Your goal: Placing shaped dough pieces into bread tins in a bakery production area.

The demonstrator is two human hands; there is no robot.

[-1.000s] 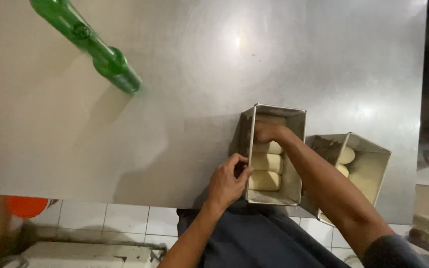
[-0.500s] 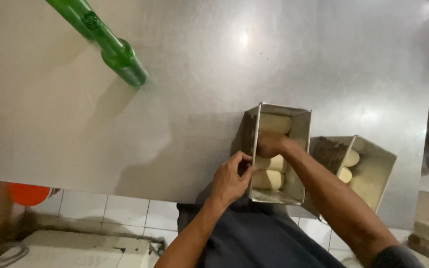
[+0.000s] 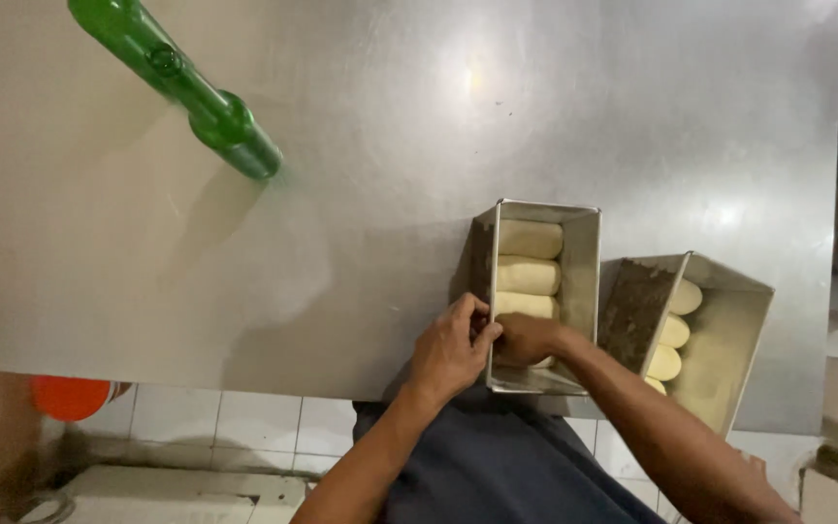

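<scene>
A rectangular metal loaf pan (image 3: 582, 254) stands near the front edge of the steel table (image 3: 390, 146). Pale dough pieces (image 3: 528, 258) lie in a row inside it. My left hand (image 3: 450, 347) grips the pan's left wall near the front corner. My right hand (image 3: 528, 340) is inside the pan at its near end, fingers curled over the nearest dough piece. The two hands touch at the pan's rim.
A second metal loaf pan (image 3: 729, 330) with dough pieces (image 3: 673, 335) stands tilted just to the right, partly over the table edge. A green glass bottle (image 3: 181, 82) stands at the back left. An orange object (image 3: 70, 396) sits on the tiled floor below.
My right hand has drawn back from the far end of the pan to its near end, uncovering the dough pieces. My left hand stays on the pan's left wall.
</scene>
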